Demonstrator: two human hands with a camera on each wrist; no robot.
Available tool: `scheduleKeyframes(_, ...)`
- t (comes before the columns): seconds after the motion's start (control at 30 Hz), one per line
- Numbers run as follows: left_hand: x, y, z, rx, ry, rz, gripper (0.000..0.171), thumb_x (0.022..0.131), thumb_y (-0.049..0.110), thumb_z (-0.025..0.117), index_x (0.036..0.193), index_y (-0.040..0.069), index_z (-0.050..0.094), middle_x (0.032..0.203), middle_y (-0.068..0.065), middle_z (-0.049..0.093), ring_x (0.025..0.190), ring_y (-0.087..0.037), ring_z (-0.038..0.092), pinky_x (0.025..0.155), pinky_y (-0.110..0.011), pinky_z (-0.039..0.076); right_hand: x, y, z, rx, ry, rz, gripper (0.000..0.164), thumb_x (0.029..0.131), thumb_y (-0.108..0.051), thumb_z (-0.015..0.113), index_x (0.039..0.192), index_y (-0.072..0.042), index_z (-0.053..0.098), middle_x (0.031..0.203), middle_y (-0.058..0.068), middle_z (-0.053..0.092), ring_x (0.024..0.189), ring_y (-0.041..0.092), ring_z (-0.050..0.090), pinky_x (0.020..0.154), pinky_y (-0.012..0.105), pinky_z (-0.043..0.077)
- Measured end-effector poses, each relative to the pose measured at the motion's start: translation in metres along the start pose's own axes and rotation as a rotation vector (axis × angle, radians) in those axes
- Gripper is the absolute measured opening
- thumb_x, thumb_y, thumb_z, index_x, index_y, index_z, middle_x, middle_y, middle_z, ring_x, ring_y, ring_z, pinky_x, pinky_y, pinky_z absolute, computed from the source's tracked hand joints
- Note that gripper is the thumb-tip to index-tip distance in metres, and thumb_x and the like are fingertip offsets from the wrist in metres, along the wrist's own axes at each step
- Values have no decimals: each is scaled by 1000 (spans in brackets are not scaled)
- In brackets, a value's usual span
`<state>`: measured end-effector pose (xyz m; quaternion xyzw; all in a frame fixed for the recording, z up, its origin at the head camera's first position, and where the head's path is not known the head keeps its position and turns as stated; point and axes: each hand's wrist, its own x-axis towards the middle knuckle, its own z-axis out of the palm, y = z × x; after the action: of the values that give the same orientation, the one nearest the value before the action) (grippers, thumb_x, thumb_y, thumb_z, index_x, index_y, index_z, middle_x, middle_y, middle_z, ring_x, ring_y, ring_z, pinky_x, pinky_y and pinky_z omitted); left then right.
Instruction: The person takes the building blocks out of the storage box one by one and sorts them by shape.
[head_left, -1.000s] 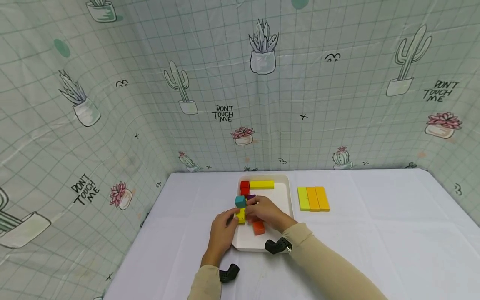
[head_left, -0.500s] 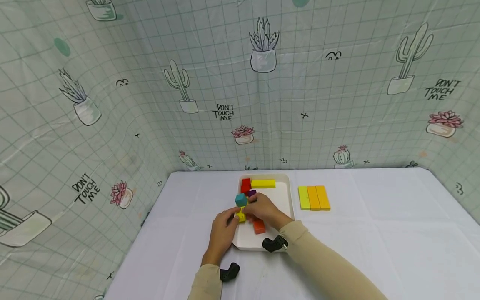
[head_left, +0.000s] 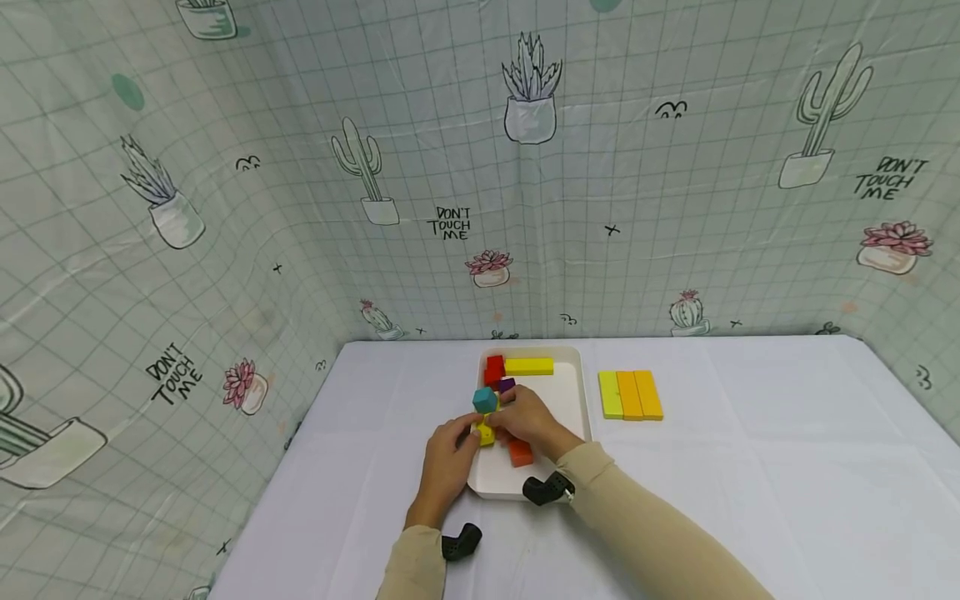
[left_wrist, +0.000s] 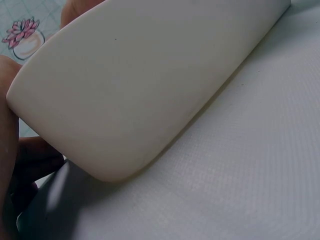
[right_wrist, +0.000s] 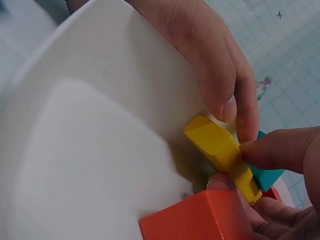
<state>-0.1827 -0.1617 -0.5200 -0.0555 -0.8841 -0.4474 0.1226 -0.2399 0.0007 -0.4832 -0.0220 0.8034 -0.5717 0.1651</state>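
The right hand (head_left: 531,418) reaches over the white tray (head_left: 577,417) and pinches a yellow block (right_wrist: 220,150) between thumb and fingers near the tray's left wall. At that wall lies the left hand (head_left: 446,458), its thumb tip (right_wrist: 227,107) right at the yellow block's near end and other fingers (left_wrist: 32,162) outside the tray. A teal cube (head_left: 485,400) stands at the yellow block's far side. Just under the right hand sits an orange-red block (head_left: 521,452), partly covered by it in the head view.
Farther back in the tray are red blocks (head_left: 495,367), a purple block (head_left: 507,384) and a long yellow block (head_left: 529,367). Right of the tray, a lime block (head_left: 611,395) lies beside two orange-yellow blocks (head_left: 640,395). A patterned cloth (head_left: 570,233) hangs behind the table.
The held yellow block, the teal cube and the red blocks have turned slightly. Both hands stay in nearly the same place, and the head view has shifted a little.
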Motion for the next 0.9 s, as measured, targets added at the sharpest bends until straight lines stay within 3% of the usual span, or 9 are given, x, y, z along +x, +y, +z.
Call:
scheduleKeyframes(0.23,0,3,0,-10,-19,-46,29,99,18,60,126,18,70,126,-4,67,115,-25,58,104,-48,44,-3,0,-5,-16,8,3,47,84,-9,73,123,6,50,76,12,64,62,21,62,61,29,56)
scheduleKeyframes(0.6,-1,4,-1,-4,-17,-56,30,99,18,59,128,18,69,129,-4,66,118,-26,57,104,-49,44,-11,-1,-23,-60,52,55,51,85,-11,71,129,3,50,87,12,65,71,21,63,69,28,56)
scheduleKeyframes(0.9,-1,3,1,-7,-8,-59,29,99,17,59,127,17,70,127,-4,67,116,-25,57,103,-48,44,-18,2,-37,61,64,48,56,85,-11,69,135,1,46,92,16,63,69,24,65,69,31,59)
